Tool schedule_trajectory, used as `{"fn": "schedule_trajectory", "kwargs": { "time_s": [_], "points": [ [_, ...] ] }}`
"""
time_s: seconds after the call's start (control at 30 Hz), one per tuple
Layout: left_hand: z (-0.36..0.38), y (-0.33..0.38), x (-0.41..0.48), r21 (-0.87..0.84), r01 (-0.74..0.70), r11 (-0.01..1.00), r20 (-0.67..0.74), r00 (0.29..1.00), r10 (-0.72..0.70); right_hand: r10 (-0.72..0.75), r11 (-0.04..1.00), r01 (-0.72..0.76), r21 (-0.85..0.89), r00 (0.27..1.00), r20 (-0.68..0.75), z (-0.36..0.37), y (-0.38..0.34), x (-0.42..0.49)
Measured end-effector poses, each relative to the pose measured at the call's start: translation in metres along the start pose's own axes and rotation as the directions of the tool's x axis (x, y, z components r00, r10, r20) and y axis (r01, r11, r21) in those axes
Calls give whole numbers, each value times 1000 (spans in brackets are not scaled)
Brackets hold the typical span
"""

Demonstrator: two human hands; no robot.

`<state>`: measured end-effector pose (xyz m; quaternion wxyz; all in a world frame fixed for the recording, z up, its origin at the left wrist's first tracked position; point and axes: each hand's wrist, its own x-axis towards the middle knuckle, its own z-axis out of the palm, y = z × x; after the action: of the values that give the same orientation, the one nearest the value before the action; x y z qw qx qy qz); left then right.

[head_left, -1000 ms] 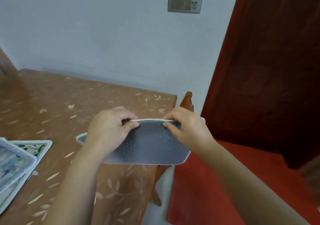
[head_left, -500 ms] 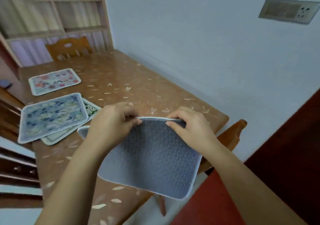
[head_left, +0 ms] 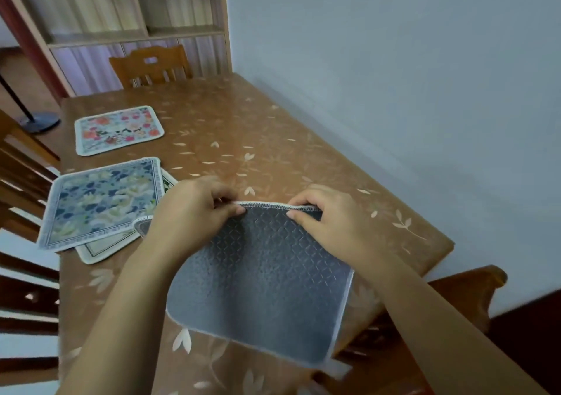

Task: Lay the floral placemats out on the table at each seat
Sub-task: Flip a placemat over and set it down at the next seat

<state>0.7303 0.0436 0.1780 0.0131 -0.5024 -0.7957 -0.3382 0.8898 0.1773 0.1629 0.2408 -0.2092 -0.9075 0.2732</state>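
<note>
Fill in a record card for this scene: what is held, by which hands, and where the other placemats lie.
Held: grey-backed placemat, backing towards camera
Left hand: pinches its top edge
Right hand: pinches its top edge
On table: red-flowered placemat, alone; blue-flowered placemat overlapping a green-bordered placemat

The grey-backed placemat (head_left: pixel 261 291) is showing a slate-grey underside embossed with a diamond lattice, its stitched edge running white. The table (head_left: pixel 243 127) is wearing a tan-brown cover scattered with cream leaf sprigs. The blue placemat (head_left: pixel 103 200) is displaying navy and pale-green blooms (border in grey-blue). The pink placemat (head_left: pixel 118 129) is carrying red and coral flowers on white.
</note>
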Motion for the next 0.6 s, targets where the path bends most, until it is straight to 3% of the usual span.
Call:
{"fn": "schedule_trajectory", "kwargs": {
  "time_s": [0.2,0.43,0.6],
  "points": [
    [11,-38,56,-35,52,998,45,998,-50,-43,998,44,-38,999,18,16,28,69],
    [39,-63,106,67,110,992,-109,989,-102,-40,999,40,-15,999,28,36,60,143],
    [62,-61,104,107,127,986,-260,961,-95,-163,987,162,14,987,8,42,81,158]
  ]
}}
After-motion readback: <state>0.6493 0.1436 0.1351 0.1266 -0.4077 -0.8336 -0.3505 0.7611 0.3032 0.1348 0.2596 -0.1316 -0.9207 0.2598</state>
